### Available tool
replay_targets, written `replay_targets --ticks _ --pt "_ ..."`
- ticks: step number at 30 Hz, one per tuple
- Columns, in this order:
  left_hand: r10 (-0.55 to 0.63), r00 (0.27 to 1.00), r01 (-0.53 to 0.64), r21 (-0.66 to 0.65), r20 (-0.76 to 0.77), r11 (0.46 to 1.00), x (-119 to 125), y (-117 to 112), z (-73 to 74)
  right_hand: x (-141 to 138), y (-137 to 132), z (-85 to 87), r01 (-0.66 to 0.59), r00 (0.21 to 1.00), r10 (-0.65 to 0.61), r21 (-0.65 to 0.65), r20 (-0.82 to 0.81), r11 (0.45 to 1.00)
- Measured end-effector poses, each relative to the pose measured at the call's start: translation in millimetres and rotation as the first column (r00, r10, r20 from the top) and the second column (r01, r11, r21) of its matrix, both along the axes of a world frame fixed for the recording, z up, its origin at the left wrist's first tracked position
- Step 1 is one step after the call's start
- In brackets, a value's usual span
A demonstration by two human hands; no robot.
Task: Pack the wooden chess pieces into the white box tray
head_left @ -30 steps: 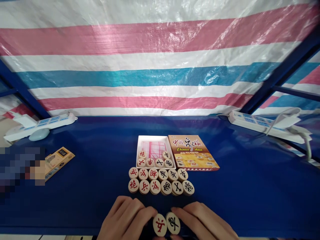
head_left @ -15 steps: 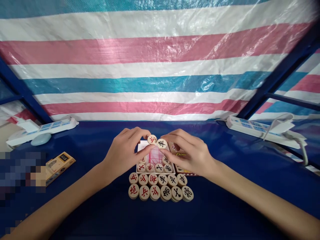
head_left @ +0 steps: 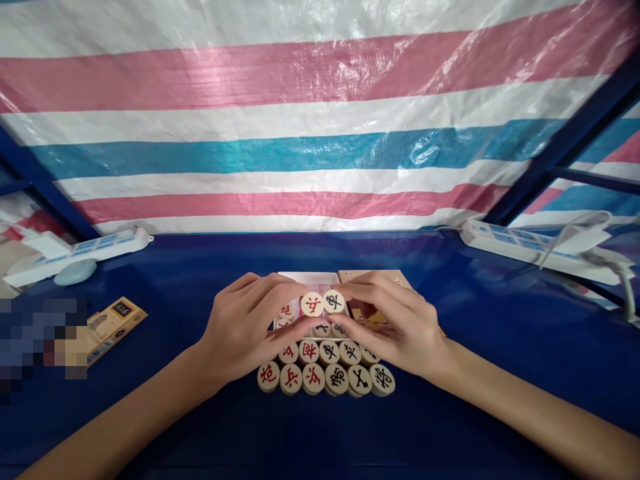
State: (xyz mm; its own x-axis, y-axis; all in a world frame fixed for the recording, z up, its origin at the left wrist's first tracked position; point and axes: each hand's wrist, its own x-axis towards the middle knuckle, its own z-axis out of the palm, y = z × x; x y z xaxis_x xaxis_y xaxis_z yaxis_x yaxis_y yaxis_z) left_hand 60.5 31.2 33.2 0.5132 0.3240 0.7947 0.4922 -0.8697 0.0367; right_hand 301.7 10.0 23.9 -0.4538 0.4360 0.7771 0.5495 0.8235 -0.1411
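Note:
My left hand (head_left: 246, 327) pinches a round wooden chess piece with a red character (head_left: 313, 305). My right hand (head_left: 395, 323) pinches a like piece with a black character (head_left: 333, 301). Both pieces are held side by side above the open white box (head_left: 306, 276), which holds several more pieces. Two rows of wooden pieces (head_left: 327, 377) lie on the blue table in front of the box, below my hands. The printed box lid (head_left: 370, 275) lies to the right, mostly hidden by my right hand.
A white power strip (head_left: 80, 252) and a pale oval object (head_left: 75, 271) sit at the back left. Another power strip with a cable (head_left: 540, 247) lies at the back right. A small yellow card box (head_left: 113, 321) rests at the left. A striped tarp hangs behind.
Both hands carried the two pieces from the near table edge up over the box. Since half a second ago they have come slightly lower and nearer with the pieces.

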Motion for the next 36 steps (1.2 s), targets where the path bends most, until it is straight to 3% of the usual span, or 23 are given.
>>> replay_targets --ticks 8,20,25,30,36 --pt "-0.003 1.000 0.003 -0.018 0.022 1.000 -1 -2 -7.3 3 -3 -1.5 -0.047 0.999 0.047 0.008 0.023 0.999" --pt "-0.082 0.994 0.090 -0.129 0.070 0.987 -2 -12 -7.0 -1 -10 3.6 -0.038 0.999 0.038 -0.026 0.006 0.999" --pt "-0.043 0.995 0.057 -0.159 0.091 0.986 -1 -19 -3.4 -1 -13 7.3 -0.061 0.998 0.061 -0.008 -0.005 0.998" --pt "-0.071 0.997 0.075 -0.157 0.032 0.985 -6 -20 -7.0 1 -11 4.6 -0.126 0.991 0.126 -0.014 0.034 0.992" --pt "-0.106 0.994 0.107 -0.176 0.012 0.979 -8 -13 -13.7 6 -7 -0.6 -0.114 0.989 0.115 -0.010 0.088 0.993"
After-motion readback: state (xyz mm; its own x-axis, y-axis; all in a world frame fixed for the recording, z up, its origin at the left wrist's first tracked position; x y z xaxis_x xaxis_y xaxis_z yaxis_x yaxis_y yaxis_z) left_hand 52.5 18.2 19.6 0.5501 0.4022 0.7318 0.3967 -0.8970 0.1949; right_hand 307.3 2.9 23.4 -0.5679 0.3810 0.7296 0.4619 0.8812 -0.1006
